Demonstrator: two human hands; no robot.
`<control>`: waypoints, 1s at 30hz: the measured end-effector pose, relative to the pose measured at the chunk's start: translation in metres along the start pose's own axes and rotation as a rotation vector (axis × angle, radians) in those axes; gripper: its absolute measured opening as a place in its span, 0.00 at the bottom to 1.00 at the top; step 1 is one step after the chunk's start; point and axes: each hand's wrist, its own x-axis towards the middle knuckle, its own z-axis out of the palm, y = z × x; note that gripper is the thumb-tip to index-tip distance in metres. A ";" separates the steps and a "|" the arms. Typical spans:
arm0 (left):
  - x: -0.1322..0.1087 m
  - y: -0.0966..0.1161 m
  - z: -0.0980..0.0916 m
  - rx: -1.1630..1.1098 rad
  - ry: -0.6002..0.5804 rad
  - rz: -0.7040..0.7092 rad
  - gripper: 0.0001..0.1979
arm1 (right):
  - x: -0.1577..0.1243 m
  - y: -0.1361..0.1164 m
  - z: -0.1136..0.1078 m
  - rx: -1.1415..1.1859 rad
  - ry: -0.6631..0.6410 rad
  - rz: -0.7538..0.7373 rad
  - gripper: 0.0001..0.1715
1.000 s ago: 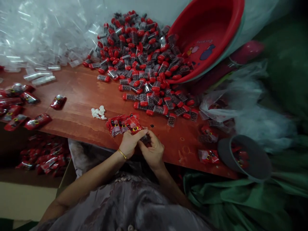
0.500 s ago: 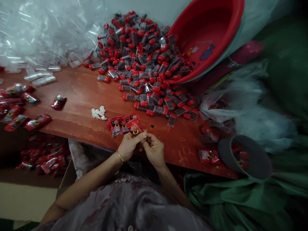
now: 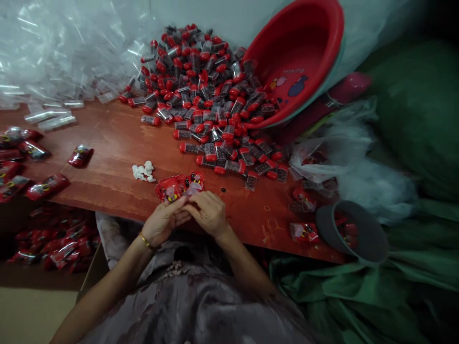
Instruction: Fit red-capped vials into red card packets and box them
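My left hand point(image 3: 162, 223), with a gold bangle at its wrist, is closed at the near edge of the table, its thumb reaching to the small red printed packets point(image 3: 181, 184). My right hand point(image 3: 211, 212) meets it, fingers bent into a pinch close to the left fingertips. What either hand holds is too small and covered to make out. The packets lie overlapped just beyond the fingers. To their left sits a little cluster of white pieces point(image 3: 144, 171).
Red-capped clear tubes with dark contents point(image 3: 215, 114) are heaped beyond, against a tilted red basin point(image 3: 287, 62). Empty clear tubes point(image 3: 57, 119) and filled red packages point(image 3: 48, 185) lie left. A grey container point(image 3: 358, 234) and plastic bag point(image 3: 373, 177) stand right.
Both hands have moved left, from beside the red packets to their near edge. The right hand has turned more over the left fingertips. The whole view has shifted slightly.
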 end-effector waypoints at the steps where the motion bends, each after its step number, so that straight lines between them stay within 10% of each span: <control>1: -0.001 0.011 -0.011 -0.019 0.042 0.026 0.05 | 0.006 0.008 -0.001 -0.038 -0.024 0.034 0.16; 5: -0.003 0.070 -0.063 -0.225 0.340 0.336 0.12 | 0.026 0.054 -0.005 -0.321 -0.127 0.306 0.24; 9: -0.008 0.099 -0.090 -0.244 0.400 0.467 0.20 | 0.016 0.079 -0.006 -0.430 -0.289 0.314 0.25; 13: 0.000 0.068 -0.069 0.111 0.394 0.584 0.17 | -0.020 0.074 -0.011 -0.403 -0.260 0.256 0.25; 21: 0.065 0.011 0.007 1.728 0.228 1.020 0.17 | -0.064 0.069 -0.020 -0.275 0.052 0.255 0.17; 30: 0.087 0.007 0.005 1.912 0.245 1.024 0.13 | -0.062 0.068 -0.022 -0.269 0.164 0.192 0.11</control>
